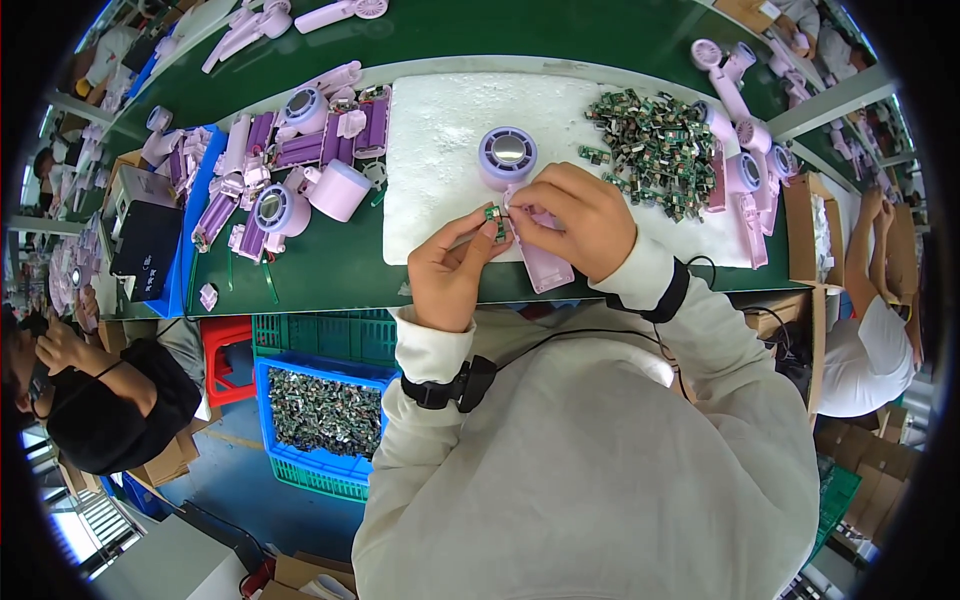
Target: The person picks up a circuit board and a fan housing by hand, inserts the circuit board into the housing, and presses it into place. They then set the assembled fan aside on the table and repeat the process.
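Between the thumb and fingers of my left hand [446,268] is a small green circuit board [492,214], held at its edge. My right hand [582,222] is pinched close beside the board, at the top of a pink fan handle; what its fingertips grip is too small to make out. The pink handle [545,268] lies below my right hand on a white foam sheet [430,130]. Just beyond my fingers sits its round lilac fan head [507,155] with a silver centre. My fingers partly hide where head and handle meet.
A heap of loose circuit boards [655,150] covers the foam's right side. Lilac fan parts [300,150] crowd the left of the green table [330,265], and more fans [750,175] lie at right. Below stands a blue crate [262,400] of boards. A person [120,400] works at left.
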A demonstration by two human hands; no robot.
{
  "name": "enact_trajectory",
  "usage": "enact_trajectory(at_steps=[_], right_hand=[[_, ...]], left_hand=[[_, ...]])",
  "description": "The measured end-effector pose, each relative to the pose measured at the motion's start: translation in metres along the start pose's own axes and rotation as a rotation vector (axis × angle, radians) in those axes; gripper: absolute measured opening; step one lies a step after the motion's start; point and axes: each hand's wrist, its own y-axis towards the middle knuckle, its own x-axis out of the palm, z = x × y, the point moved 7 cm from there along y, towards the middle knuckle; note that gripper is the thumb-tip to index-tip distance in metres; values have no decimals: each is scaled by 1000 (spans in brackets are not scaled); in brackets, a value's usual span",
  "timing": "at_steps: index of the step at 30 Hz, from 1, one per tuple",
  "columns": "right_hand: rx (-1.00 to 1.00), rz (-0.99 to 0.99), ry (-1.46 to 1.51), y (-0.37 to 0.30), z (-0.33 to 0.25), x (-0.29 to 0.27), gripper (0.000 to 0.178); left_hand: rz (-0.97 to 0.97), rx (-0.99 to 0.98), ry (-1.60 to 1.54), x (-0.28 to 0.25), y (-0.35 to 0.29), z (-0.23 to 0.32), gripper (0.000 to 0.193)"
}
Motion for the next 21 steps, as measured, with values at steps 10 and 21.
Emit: enact_trajectory(at_steps=[10, 21], right_hand=[[35, -85, -45, 1, 5, 6, 16], [305, -236, 249, -1, 21, 9, 14]], left_hand=[[41, 69, 46, 4, -5, -3, 24], [45, 106, 64, 6, -7, -2, 24]])
